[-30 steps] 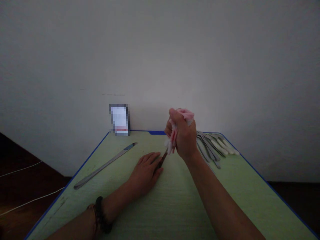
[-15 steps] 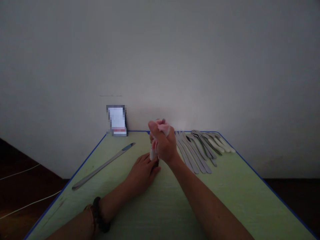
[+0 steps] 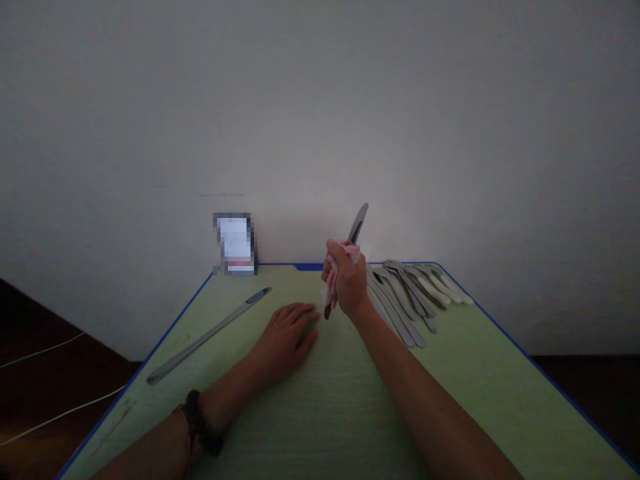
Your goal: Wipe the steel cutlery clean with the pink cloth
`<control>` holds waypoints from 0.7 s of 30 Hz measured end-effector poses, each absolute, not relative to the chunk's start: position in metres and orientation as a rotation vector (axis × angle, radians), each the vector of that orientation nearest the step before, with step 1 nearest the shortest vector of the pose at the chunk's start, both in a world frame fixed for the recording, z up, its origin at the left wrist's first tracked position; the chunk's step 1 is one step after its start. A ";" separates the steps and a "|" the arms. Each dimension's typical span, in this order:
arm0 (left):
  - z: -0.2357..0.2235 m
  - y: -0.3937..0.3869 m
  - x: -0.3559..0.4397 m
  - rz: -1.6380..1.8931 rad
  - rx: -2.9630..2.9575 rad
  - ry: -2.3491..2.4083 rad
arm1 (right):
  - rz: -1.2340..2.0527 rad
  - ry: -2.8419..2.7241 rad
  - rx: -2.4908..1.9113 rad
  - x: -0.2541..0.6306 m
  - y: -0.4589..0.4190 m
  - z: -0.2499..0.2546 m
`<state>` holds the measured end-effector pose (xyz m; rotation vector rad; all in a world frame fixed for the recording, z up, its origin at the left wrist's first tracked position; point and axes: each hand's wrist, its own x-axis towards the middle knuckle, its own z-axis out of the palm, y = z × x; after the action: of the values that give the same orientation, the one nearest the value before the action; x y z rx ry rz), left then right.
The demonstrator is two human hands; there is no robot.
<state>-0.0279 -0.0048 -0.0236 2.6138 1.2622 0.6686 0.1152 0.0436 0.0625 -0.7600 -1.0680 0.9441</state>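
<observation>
Clasps pink-and-white cloth (image 3: 351,250) around knife (image 3: 358,224) in curled right hand (image 3: 351,279); rests left hand (image 3: 289,335) palm-down with fingers slightly spread on bench (image 3: 330,413), just left of right hand.

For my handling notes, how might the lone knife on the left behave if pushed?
The knife is probably stiff, given its long metal body. Lying flat, it would likely slide rather than roll; its shine suggests slipperiness.

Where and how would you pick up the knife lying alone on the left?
Probably by the handle, its near end, pinched from above by the left hand: the knife lies flat and slanted, its blade pointing away.
</observation>
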 end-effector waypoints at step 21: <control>-0.010 0.011 -0.036 1.047 1.857 1.321 | 0.854 -1.697 -1.072 0.106 0.037 -0.010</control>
<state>-0.0362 0.0113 -0.0102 1.8568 1.3210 1.0465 0.1063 0.0370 -0.0097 -1.0722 -1.6969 0.8538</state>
